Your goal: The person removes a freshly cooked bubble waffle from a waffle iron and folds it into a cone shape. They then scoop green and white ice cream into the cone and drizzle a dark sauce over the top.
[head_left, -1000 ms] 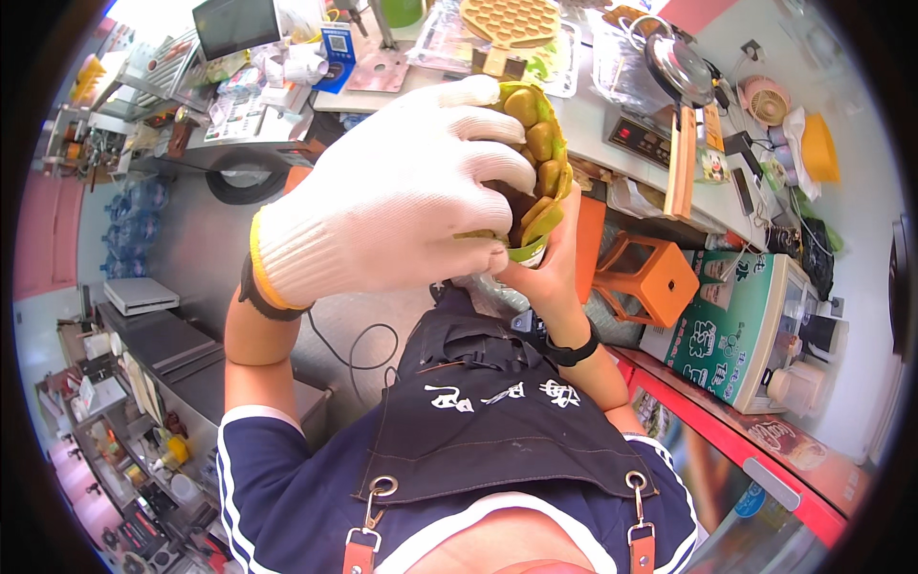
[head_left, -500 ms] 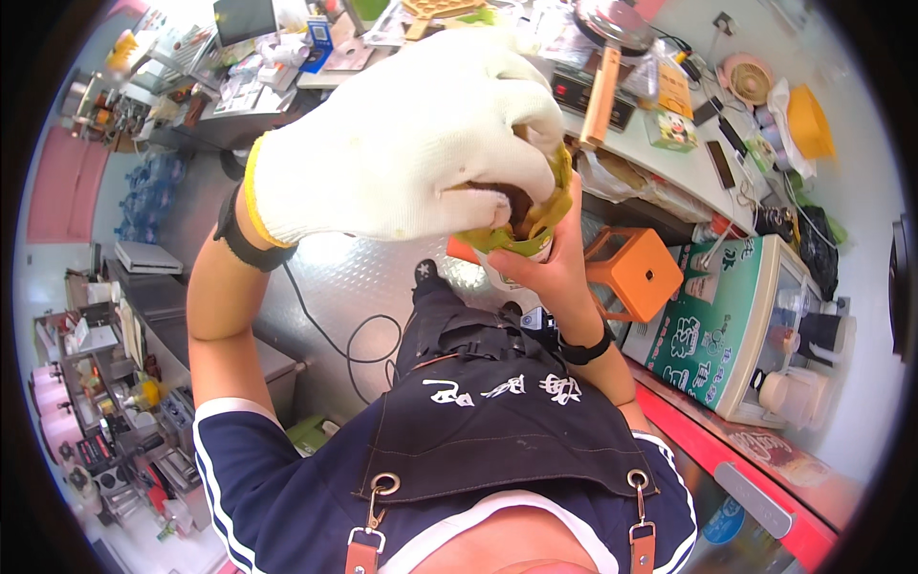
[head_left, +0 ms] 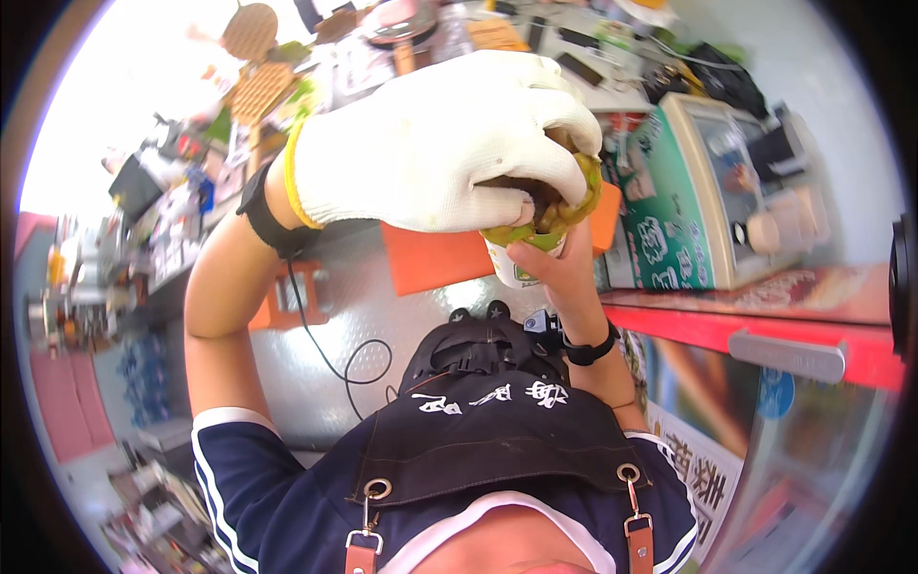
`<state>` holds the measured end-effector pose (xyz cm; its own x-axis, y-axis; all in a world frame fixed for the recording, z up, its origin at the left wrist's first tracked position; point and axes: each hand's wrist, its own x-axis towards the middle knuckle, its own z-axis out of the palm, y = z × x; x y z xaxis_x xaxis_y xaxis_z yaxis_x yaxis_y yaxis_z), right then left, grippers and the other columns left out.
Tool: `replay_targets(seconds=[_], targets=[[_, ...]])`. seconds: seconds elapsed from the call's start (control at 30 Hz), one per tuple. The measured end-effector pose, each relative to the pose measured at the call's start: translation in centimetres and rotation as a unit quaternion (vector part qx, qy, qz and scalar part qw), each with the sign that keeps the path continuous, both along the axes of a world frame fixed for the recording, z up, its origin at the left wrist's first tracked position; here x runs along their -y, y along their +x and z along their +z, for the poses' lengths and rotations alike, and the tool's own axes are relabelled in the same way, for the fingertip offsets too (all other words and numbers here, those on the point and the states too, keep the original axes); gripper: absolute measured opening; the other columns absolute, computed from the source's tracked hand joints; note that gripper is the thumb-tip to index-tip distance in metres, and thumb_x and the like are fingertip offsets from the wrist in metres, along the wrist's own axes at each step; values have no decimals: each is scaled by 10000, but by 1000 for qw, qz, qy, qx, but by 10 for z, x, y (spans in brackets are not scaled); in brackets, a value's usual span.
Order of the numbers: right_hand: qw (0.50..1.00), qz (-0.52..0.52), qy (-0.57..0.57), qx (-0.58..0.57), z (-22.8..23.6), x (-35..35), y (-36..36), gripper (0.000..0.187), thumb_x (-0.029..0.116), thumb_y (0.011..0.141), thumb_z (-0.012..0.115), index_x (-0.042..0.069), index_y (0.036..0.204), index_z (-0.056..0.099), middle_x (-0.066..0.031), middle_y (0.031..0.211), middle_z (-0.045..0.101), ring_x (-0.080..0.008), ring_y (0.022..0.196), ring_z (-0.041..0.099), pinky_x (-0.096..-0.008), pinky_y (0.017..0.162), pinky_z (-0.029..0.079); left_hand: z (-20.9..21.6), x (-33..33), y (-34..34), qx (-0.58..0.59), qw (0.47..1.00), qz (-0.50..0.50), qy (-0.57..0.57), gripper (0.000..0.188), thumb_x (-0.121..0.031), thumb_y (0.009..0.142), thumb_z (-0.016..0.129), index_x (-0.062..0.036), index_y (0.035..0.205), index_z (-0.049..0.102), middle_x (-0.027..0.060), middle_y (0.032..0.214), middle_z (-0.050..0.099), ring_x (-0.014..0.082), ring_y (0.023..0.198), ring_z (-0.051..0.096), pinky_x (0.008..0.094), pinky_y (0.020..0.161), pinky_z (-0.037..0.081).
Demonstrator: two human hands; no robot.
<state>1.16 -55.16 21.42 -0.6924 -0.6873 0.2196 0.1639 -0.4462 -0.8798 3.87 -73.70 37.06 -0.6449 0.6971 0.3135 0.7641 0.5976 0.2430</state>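
My left hand [head_left: 459, 143] wears a white knit glove with a yellow cuff. Its fingers curl over the top of a yellow-green bubble waffle [head_left: 593, 187], rolled with a dark hollow in its middle. A white paper cup [head_left: 504, 261] with green print surrounds the waffle's lower end. From below and the right, my bare right hand [head_left: 555, 266] is wrapped round the cup, thumb across its near side. The glove hides much of the waffle and the far fingers of my right hand.
Orange stools [head_left: 435, 258] stand just beyond the cup. A green-and-cream cabinet [head_left: 660, 210] and a red-edged counter with a grey handle [head_left: 789, 354] are at the right. A black cable [head_left: 330, 359] loops over the metal floor. Round waffle-patterned pieces [head_left: 260, 94] lie far left.
My view and body have turned to the right, so the cabinet and red counter sit nearer. Both hands keep their hold on waffle and cup, which now show slightly further right.
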Motion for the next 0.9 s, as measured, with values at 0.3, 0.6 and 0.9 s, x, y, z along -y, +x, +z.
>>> replay_targets(seconds=[0.3, 0.6, 0.9], targets=[[984, -175, 14, -16, 1, -108, -93, 968, 90, 753, 813, 50, 1515, 218, -103, 1430, 426, -208, 1329, 453, -374, 1093, 411, -4, -105, -154, -27, 982, -186, -3, 345, -43, 697, 708, -63, 1040, 690, 131, 1226, 599, 367, 1188, 538, 464, 1008, 434], [958, -280, -48, -40, 21, -177, -211, 871, 93, 784, 783, 57, 1475, 253, -105, 1395, 447, -203, 1279, 491, -369, 1060, 435, 17, -191, -306, -7, 960, -280, -10, 306, -39, 759, 673, -71, 1064, 678, 124, 1254, 570, 330, 1151, 535, 425, 1006, 418], [939, -336, -67, -19, 28, -227, -283, 801, 152, 835, 741, 58, 1484, 280, -135, 1316, 534, -234, 1119, 597, -361, 883, 524, 15, -256, -420, 50, 928, -367, -21, 274, -135, 864, 643, -89, 1131, 684, 116, 1311, 575, 302, 1155, 572, 392, 1003, 460]])
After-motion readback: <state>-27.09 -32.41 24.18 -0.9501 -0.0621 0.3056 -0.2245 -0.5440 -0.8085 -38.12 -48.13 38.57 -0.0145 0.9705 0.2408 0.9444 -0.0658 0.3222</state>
